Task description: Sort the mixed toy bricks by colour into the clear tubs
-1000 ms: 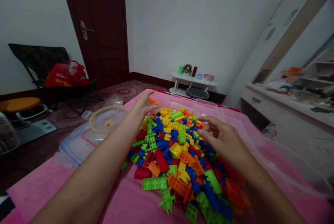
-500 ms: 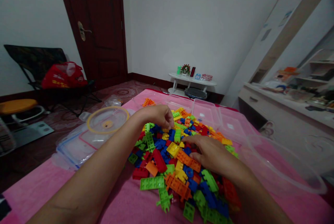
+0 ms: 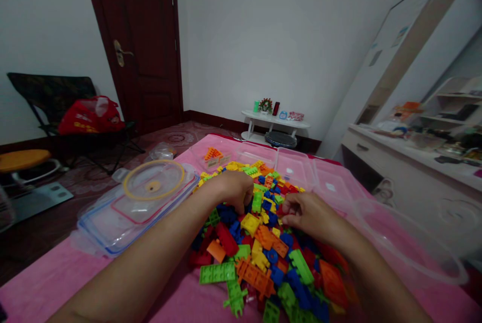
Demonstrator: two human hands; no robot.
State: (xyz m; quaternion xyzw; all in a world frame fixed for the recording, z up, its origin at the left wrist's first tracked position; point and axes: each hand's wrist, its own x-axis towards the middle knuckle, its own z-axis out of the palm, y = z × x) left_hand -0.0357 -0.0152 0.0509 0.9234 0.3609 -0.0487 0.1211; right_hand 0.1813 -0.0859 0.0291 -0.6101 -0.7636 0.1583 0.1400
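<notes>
A heap of plastic building bricks (image 3: 263, 235) in red, blue, green, yellow and orange is spread over the pink cloth (image 3: 181, 288). My left hand (image 3: 237, 190) reaches into the far left part of the heap, fingers curled downward; whatever is at the fingertips is hidden. To its right, my right hand (image 3: 307, 214) hovers low over the bricks with fingers bent toward the thumb. Some red shows by its fingertips, but I cannot tell whether it is held. A green brick (image 3: 257, 201) and a yellow brick (image 3: 250, 223) lie between the hands.
Clear plastic boxes (image 3: 295, 165) stand along the far and right edges, one small box (image 3: 214, 162) containing orange bricks. Stacked lids (image 3: 131, 212) lie at left, a yellow-rimmed round lid (image 3: 153, 181) on top. A large clear tub (image 3: 414, 247) is at right.
My right hand has lifted slightly and drawn its fingers together. My left hand has shifted down a little into the bricks. The small box with orange bricks shows more now.
</notes>
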